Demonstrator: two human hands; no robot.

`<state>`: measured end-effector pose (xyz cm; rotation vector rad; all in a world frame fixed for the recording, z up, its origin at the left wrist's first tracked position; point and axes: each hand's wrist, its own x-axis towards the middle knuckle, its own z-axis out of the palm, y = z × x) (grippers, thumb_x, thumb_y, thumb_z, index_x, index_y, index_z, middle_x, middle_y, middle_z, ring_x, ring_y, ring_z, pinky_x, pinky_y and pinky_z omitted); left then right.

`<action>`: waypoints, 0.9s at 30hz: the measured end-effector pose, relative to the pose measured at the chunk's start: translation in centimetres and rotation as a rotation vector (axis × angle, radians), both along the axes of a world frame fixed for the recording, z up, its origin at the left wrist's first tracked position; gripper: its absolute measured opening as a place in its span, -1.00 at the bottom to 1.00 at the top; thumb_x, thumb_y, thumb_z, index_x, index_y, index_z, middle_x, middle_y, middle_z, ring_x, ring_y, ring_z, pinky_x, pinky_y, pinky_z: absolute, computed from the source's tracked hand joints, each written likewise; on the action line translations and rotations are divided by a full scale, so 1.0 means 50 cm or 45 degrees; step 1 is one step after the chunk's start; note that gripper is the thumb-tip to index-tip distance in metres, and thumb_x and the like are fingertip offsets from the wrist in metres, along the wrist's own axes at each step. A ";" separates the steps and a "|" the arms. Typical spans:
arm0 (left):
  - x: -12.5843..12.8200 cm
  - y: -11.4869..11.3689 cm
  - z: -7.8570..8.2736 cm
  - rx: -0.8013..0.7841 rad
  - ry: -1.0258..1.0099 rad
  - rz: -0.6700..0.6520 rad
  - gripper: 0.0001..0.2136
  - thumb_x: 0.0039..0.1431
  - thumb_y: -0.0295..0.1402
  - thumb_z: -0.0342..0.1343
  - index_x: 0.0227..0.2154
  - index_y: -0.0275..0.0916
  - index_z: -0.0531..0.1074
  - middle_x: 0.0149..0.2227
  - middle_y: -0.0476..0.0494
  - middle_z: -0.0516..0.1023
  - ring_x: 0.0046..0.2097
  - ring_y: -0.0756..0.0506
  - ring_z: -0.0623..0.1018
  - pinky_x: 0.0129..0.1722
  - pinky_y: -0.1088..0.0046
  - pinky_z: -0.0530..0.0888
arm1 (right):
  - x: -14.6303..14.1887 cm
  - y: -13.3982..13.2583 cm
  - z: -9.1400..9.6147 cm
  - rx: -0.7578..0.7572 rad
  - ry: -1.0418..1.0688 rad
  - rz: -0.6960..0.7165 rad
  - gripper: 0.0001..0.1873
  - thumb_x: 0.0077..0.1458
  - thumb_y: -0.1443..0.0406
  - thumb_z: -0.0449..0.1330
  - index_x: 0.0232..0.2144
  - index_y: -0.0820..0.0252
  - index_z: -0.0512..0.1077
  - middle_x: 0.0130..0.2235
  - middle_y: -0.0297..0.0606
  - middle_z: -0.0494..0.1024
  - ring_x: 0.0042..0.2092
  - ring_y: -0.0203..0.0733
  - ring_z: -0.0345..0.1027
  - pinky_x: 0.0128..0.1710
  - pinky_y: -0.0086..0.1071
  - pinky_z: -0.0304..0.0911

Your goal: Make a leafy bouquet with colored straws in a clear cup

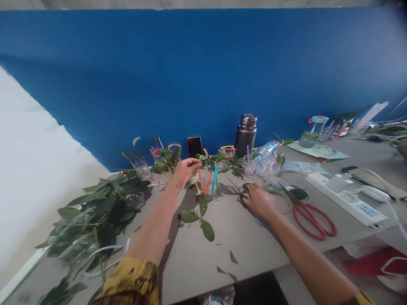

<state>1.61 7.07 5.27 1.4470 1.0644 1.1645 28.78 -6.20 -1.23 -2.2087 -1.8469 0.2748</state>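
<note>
My left hand (188,168) pinches a green leafy sprig (203,158) above a clear cup that holds several coloured sticks, among them a blue stick (214,180) and an orange stick (209,183). The cup's walls are hard to make out. On the table, my right hand (259,199) is closed around dark-handled scissors (243,195), whose blades point left and are partly blurred. Nearer to me lies a cut sprig with a broad leaf (207,230), and small leaf scraps (233,257) are scattered close to the front edge.
Leafy branches (108,212) heap up on the left. Behind stand a phone (194,147), a dark thermos (246,135) and a tilted plastic bottle (269,148). Red-handled scissors (313,218) and a white power strip (345,199) lie to the right, below a lidded jar (313,131).
</note>
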 end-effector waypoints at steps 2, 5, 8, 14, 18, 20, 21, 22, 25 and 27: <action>0.000 -0.006 0.001 -0.008 0.031 0.002 -0.61 -0.27 -0.14 0.51 -0.38 -0.27 0.65 -0.48 -0.04 0.54 -0.45 0.03 0.35 -0.46 0.49 0.20 | 0.000 0.000 0.000 -0.002 0.001 0.004 -0.52 0.29 0.05 0.27 0.15 0.13 0.50 0.18 -0.07 0.52 0.05 0.04 0.55 -0.20 -0.31 0.26; -0.003 -0.016 0.001 -0.030 0.062 -0.018 -0.62 -0.26 -0.15 0.49 -0.36 -0.26 0.66 -0.46 -0.05 0.56 -0.44 0.02 0.35 -0.44 0.48 0.23 | 0.000 -0.002 0.003 -0.005 0.006 0.010 -0.51 0.30 0.05 0.27 0.16 0.14 0.49 0.18 -0.07 0.53 0.05 0.04 0.55 -0.20 -0.32 0.25; -0.011 -0.026 -0.003 -0.020 0.133 -0.020 -0.64 -0.22 -0.17 0.46 -0.33 -0.25 0.67 -0.39 -0.09 0.62 -0.42 -0.01 0.40 -0.42 0.46 0.29 | 0.000 -0.003 0.005 -0.002 0.002 0.013 -0.51 0.30 0.04 0.27 0.17 0.12 0.49 0.19 -0.07 0.52 0.05 0.02 0.55 -0.20 -0.34 0.24; -0.054 -0.056 -0.005 0.022 0.622 0.071 -0.80 0.01 -0.25 0.32 -0.32 -0.24 0.66 -0.44 -0.07 0.64 -0.41 -0.09 0.54 -0.32 0.39 0.42 | 0.001 -0.003 0.002 0.010 -0.005 0.011 -0.55 0.30 0.05 0.26 0.12 0.14 0.52 0.15 -0.07 0.57 0.02 0.01 0.56 -0.23 -0.33 0.21; -0.071 -0.086 -0.013 0.041 1.121 -0.005 -0.85 0.20 -0.33 0.18 -0.39 -0.22 0.63 -0.51 -0.07 0.61 -0.40 -0.14 0.59 -0.31 0.39 0.42 | 0.002 -0.003 0.004 0.050 -0.004 -0.009 -0.65 0.36 0.01 0.18 -0.14 0.14 0.58 -0.02 -0.11 0.67 -0.03 -0.01 0.55 -0.26 -0.33 0.16; -0.066 -0.099 -0.028 0.055 1.311 0.024 -0.82 0.25 -0.38 0.12 -0.37 -0.22 0.63 -0.42 -0.14 0.67 -0.31 -0.17 0.64 -0.27 0.38 0.43 | 0.002 -0.003 0.006 0.061 0.004 -0.017 -0.64 0.37 0.00 0.17 -0.22 0.13 0.57 -0.06 -0.13 0.69 -0.05 -0.03 0.55 -0.28 -0.34 0.13; -0.062 -0.104 -0.038 0.063 1.375 0.055 -0.81 0.27 -0.40 0.10 -0.34 -0.22 0.63 -0.34 -0.19 0.71 -0.24 -0.20 0.66 -0.24 0.37 0.44 | 0.002 -0.004 0.007 0.061 0.009 -0.016 -0.64 0.37 0.00 0.17 -0.24 0.12 0.57 -0.07 -0.14 0.70 -0.06 -0.03 0.55 -0.30 -0.34 0.11; -0.056 -0.109 -0.048 0.073 1.423 0.094 -0.80 0.28 -0.42 0.09 -0.30 -0.22 0.64 -0.25 -0.25 0.73 -0.16 -0.23 0.68 -0.20 0.35 0.45 | 0.002 -0.004 0.008 0.060 0.013 -0.015 -0.64 0.36 0.00 0.18 -0.25 0.12 0.57 -0.07 -0.14 0.70 -0.08 -0.04 0.55 -0.31 -0.34 0.10; -0.041 -0.115 -0.072 0.101 1.541 0.248 -0.76 0.31 -0.43 0.07 -0.11 -0.22 0.63 -0.09 -0.36 0.72 -0.02 -0.30 0.68 -0.12 0.31 0.47 | 0.003 -0.005 0.006 0.064 0.023 -0.012 -0.66 0.35 0.01 0.20 -0.26 0.12 0.57 -0.08 -0.15 0.71 -0.10 -0.06 0.54 -0.32 -0.34 0.07; -0.034 -0.115 -0.079 0.113 1.604 0.322 -0.74 0.34 -0.39 0.05 -0.02 -0.20 0.60 -0.06 -0.37 0.71 -0.01 -0.30 0.67 -0.11 0.29 0.47 | 0.004 -0.005 0.004 0.065 0.028 -0.018 -0.67 0.34 0.01 0.22 -0.26 0.12 0.57 -0.09 -0.16 0.71 -0.11 -0.07 0.54 -0.33 -0.34 0.06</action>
